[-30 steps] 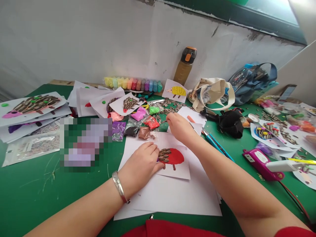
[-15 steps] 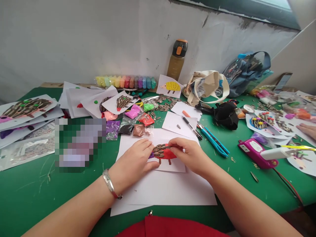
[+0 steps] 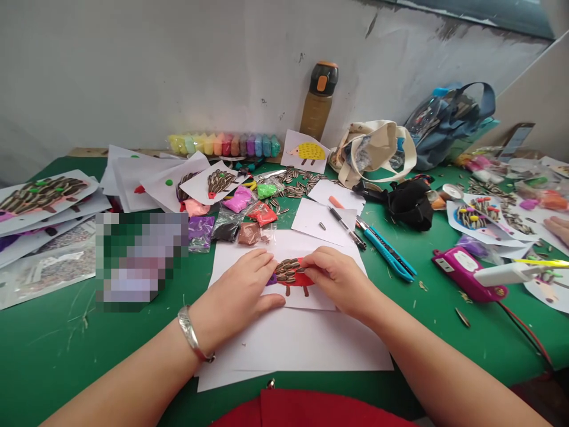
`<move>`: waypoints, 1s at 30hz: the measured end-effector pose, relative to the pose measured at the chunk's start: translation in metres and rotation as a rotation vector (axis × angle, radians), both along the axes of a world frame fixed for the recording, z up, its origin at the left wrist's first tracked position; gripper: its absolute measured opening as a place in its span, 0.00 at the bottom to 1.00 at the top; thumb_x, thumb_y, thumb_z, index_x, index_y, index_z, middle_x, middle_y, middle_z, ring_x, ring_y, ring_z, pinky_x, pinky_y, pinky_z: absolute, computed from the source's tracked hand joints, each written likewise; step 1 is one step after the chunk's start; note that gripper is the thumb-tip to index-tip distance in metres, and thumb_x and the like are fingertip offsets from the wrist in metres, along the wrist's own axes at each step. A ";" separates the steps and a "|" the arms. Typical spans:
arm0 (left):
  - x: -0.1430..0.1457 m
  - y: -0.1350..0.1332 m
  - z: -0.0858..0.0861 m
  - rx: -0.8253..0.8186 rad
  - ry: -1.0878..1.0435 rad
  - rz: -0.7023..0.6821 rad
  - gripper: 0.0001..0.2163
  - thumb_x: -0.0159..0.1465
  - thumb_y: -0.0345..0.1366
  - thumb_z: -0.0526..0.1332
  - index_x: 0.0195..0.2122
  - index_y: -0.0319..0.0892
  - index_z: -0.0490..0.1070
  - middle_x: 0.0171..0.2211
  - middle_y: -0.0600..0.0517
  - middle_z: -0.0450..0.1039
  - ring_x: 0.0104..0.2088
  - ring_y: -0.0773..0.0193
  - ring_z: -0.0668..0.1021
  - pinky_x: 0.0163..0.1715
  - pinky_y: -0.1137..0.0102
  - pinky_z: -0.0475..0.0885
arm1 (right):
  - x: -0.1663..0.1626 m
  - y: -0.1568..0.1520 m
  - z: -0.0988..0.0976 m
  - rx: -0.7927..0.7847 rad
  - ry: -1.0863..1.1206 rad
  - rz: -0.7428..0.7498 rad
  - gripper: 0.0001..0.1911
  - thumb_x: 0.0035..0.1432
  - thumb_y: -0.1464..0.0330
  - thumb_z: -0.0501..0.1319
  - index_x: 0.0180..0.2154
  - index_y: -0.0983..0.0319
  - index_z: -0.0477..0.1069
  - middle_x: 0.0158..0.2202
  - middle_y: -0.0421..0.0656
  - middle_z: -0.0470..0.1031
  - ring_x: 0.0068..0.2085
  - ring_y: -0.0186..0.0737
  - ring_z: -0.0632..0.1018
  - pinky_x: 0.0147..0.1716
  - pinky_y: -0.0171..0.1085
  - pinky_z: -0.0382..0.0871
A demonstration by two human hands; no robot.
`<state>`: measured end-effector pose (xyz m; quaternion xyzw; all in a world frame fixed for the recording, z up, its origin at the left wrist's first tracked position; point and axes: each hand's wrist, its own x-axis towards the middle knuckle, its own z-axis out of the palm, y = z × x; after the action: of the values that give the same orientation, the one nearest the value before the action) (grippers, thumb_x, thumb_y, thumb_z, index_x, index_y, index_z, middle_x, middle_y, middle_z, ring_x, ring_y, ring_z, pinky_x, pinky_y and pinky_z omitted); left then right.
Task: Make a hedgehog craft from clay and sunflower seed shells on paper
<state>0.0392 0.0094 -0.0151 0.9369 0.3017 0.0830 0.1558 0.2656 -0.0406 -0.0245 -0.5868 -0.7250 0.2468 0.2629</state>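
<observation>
A small white card (image 3: 316, 303) lies on larger white sheets (image 3: 302, 350) in front of me. On it is a hedgehog shape of red clay (image 3: 312, 283) with a purple face and brown legs, its left part covered by striped sunflower seeds (image 3: 288, 270). My left hand (image 3: 244, 287) rests flat over the card's left side, thumb spread, partly hiding the purple face. At the seeds' right edge, my right hand (image 3: 333, 273) pinches a sunflower seed (image 3: 303, 270), mostly covered by the fingertips, against the red clay.
Bagged coloured clay (image 3: 201, 232), a pen (image 3: 347, 228), a blue utility knife (image 3: 386, 249) and a seed pile (image 3: 297, 182) lie beyond the sheets. A magenta glue gun (image 3: 466, 276) with its cord lies right. Another person's hand (image 3: 558, 228) is at the right edge.
My right fingertips have moved slightly down and left onto the red clay by the seeds. My left hand stays in place. The camera view has shifted a little.
</observation>
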 end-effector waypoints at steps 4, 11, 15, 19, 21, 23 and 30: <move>-0.001 -0.001 -0.002 0.022 0.011 0.024 0.24 0.60 0.42 0.68 0.54 0.37 0.67 0.58 0.38 0.68 0.61 0.45 0.68 0.60 0.52 0.67 | 0.000 0.000 -0.002 -0.002 -0.003 0.002 0.09 0.62 0.76 0.57 0.37 0.59 0.75 0.34 0.41 0.74 0.38 0.38 0.74 0.39 0.36 0.67; -0.001 -0.001 -0.004 0.027 0.042 0.043 0.27 0.59 0.44 0.68 0.55 0.35 0.68 0.59 0.35 0.67 0.63 0.43 0.66 0.61 0.51 0.65 | 0.005 0.005 0.000 -0.127 0.117 -0.036 0.10 0.59 0.75 0.58 0.36 0.58 0.76 0.35 0.41 0.76 0.38 0.38 0.76 0.40 0.38 0.69; 0.005 -0.006 -0.001 0.033 0.050 0.064 0.27 0.59 0.45 0.69 0.54 0.31 0.69 0.57 0.35 0.69 0.61 0.42 0.67 0.61 0.51 0.65 | 0.011 0.012 0.002 -0.260 0.334 -0.116 0.07 0.58 0.70 0.60 0.36 0.59 0.76 0.35 0.41 0.78 0.36 0.39 0.77 0.38 0.39 0.71; 0.010 -0.010 0.000 0.052 0.065 0.101 0.27 0.60 0.46 0.68 0.53 0.29 0.70 0.55 0.33 0.70 0.60 0.43 0.68 0.61 0.52 0.65 | 0.013 0.016 0.003 -0.263 0.356 -0.108 0.06 0.57 0.69 0.59 0.36 0.59 0.76 0.34 0.40 0.78 0.35 0.39 0.78 0.36 0.38 0.72; 0.009 -0.010 -0.001 0.053 0.058 0.101 0.27 0.60 0.47 0.67 0.53 0.29 0.70 0.55 0.34 0.70 0.60 0.43 0.68 0.61 0.52 0.65 | 0.012 0.015 0.003 -0.188 0.287 -0.084 0.07 0.57 0.70 0.59 0.36 0.59 0.76 0.35 0.40 0.78 0.37 0.38 0.77 0.38 0.38 0.71; 0.006 -0.007 -0.002 0.039 0.046 0.086 0.27 0.61 0.47 0.66 0.54 0.31 0.69 0.55 0.35 0.70 0.60 0.44 0.68 0.61 0.52 0.64 | 0.010 0.012 0.003 -0.142 0.225 -0.040 0.08 0.58 0.72 0.59 0.37 0.58 0.77 0.36 0.40 0.77 0.38 0.38 0.77 0.40 0.37 0.70; 0.002 0.002 0.003 0.011 0.034 0.041 0.17 0.63 0.42 0.65 0.49 0.37 0.71 0.52 0.42 0.71 0.57 0.49 0.70 0.60 0.56 0.65 | 0.011 0.008 0.000 -0.182 0.229 -0.015 0.10 0.60 0.73 0.57 0.37 0.57 0.76 0.37 0.40 0.77 0.37 0.37 0.78 0.40 0.37 0.71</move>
<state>0.0410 0.0115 -0.0124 0.9327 0.3230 0.0719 0.1436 0.2770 -0.0328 -0.0242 -0.5817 -0.6606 0.3748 0.2912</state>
